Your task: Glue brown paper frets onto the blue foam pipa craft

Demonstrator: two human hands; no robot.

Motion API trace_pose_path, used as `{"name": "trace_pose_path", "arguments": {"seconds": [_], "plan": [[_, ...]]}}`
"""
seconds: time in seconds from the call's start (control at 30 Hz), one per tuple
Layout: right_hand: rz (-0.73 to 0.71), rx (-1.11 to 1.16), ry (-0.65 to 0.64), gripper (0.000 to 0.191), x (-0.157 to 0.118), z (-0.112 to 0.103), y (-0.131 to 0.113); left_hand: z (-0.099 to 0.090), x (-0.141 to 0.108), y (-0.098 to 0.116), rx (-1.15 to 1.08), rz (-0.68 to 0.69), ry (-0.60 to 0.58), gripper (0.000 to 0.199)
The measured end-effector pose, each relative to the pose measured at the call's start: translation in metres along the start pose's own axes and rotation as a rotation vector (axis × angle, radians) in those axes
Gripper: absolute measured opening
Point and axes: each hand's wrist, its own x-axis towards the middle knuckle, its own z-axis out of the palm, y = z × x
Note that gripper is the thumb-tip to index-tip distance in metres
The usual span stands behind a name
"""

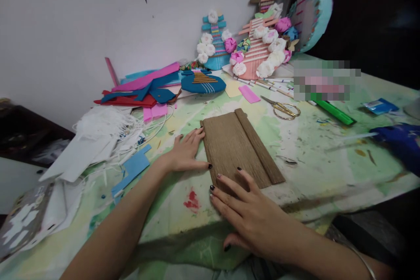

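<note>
Your cloth-covered counter (308, 146) carries the brown sheet (234, 146) near its front edge, between your hands. Your right hand (249, 212) lays fingertips on the sheet's near end; your left hand (183, 151) meets its left edge. Each grip is released, fingers spread. Gold-handled scissors (278, 106) lie beyond, near a pink slip (249, 94).

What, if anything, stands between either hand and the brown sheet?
Nothing visible. The left hand is at the left edge of the brown sheet; the right hand has fingers over its near edge. The scissors lie to its right, clear of both.
</note>
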Motion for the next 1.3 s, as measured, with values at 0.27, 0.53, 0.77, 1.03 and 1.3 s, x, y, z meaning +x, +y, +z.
{"name": "trace_pose_path", "arguments": {"seconds": [0.27,0.53,0.77,1.03,1.3], "plan": [[0.006,0.011,0.014,0.063,-0.001,-0.001,0.0,-0.001,0.0,0.0,0.029,-0.011,0.016,0.074],[-0.009,-0.003,0.045,0.063,-0.002,0.004,0.0,-0.004,0.0,0.009,0.082,-0.055,-0.016,0.073],[-0.014,-0.016,0.055,0.062,-0.004,0.004,-0.001,-0.011,0.003,0.015,0.148,-0.076,-0.068,0.073],[-0.016,-0.038,0.085,0.06,-0.003,0.008,0.0,-0.017,0.007,0.021,0.176,-0.11,-0.1,0.066],[-0.024,-0.077,0.095,0.056,-0.002,0.009,0.0,0.008,0.003,0.013,0.08,-0.131,0.032,0.059]]}}
